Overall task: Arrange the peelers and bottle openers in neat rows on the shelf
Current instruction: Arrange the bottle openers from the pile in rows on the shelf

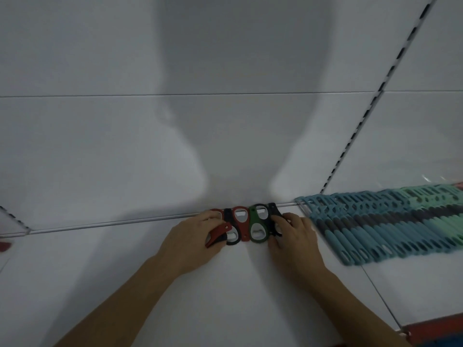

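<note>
**A:** What sits farthest left?

**B:** One small red thing, cut off by the edge and too blurred to name, on the white shelf.

**A:** And the hands?

**B:** The left hand has its fingers curled round a tilted red bottle opener. Beside it, five more openers lie side by side against the back rail: a half-hidden red opener, a black opener, a middle red opener, a green opener and an end black opener.

**A:** So six?

**B:** Six, as far as I can tell: three red, two black, one green. The right hand grips the end black one, fingers bent over it.

**A:** Further right?

**B:** Just beside that hand is one overlapping row of blue peelers, then green peelers. They are too many and too blurred to count.
</note>
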Available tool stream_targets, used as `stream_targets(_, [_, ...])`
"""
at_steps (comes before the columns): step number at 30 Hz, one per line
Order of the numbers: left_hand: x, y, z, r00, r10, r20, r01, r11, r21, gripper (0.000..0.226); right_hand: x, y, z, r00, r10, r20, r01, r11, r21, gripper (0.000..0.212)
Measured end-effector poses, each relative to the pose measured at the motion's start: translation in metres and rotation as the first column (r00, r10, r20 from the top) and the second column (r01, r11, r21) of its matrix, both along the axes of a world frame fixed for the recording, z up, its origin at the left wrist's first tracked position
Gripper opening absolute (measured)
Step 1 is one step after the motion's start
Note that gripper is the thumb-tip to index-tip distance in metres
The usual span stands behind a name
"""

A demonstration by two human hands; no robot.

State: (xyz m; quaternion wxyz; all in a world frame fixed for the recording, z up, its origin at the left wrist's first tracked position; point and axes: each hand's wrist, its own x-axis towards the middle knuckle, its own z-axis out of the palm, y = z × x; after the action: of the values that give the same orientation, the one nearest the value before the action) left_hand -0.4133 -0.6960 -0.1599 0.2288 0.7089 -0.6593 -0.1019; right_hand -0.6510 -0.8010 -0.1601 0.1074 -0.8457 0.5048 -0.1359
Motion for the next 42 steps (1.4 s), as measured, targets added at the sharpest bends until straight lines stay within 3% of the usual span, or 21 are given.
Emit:
stream_targets(7, [0.002,-0.001,-0.001,0.999,-0.020,0.035,0.019,0.999,0.029,0.046,-0.001,0.002,0.006,1.000,0.008,0.012,-0.009,0.999,0.033,0.053])
stream_targets(11, [0.003,0.001,0.001,0.998,-0.049,0.035,0.049,0.999,-0.011,0.049,-0.006,0.001,0.006,0.988,0.138,0.070,-0.135,0.990,-0.038,0.055])
stream_targets(14, [-0.004,-0.002,0.009,0.989,-0.146,0.029,0.147,0.989,-0.021,0.053,-0.006,0.001,0.004,0.982,0.184,0.040,-0.184,0.983,0.001,0.054])
stream_targets(20, [-0.037,-0.023,0.020,0.908,-0.366,0.205,0.344,0.929,0.136,0.057,-0.006,-0.005,0.002,0.977,0.200,-0.072,-0.204,0.977,-0.064,0.049])
stream_targets(25, [-0.044,-0.031,0.020,0.904,-0.354,0.239,0.327,0.933,0.148,0.045,-0.015,-0.017,0.002,0.974,0.220,-0.057,-0.224,0.972,-0.077,0.046])
stream_targets(30, [-0.058,-0.037,0.017,0.941,-0.221,0.258,0.203,0.975,0.095,0.042,-0.017,-0.022,-0.004,0.967,0.253,0.034,-0.247,0.961,-0.121,0.043])
stream_targets(36, [-0.062,-0.042,0.019,0.968,-0.176,0.181,0.174,0.984,0.024,0.036,-0.017,-0.030,0.001,0.941,0.318,0.112,-0.311,0.947,-0.082,0.040])
stream_targets(38, [-0.058,-0.038,0.024,0.988,-0.128,0.088,0.132,0.990,-0.040,0.032,-0.020,-0.025,0.007,0.939,0.322,0.120,-0.313,0.946,-0.088,0.046])
stream_targets(40, [-0.052,-0.034,0.035,0.972,0.003,-0.236,-0.044,0.984,-0.171,0.018,-0.020,-0.016,0.016,0.921,0.322,0.219,-0.291,0.943,-0.162,0.043])
stream_targets(41, [-0.048,-0.033,0.042,0.854,0.055,-0.517,-0.170,0.969,-0.178,0.011,-0.016,-0.010,0.022,0.889,0.321,0.325,-0.282,0.946,-0.162,0.038])
stream_targets(42, [-0.044,-0.033,0.048,0.585,0.044,-0.810,-0.257,0.957,-0.134,0.006,-0.008,-0.002,0.029,0.836,0.306,0.456,-0.298,0.950,-0.092,0.031])
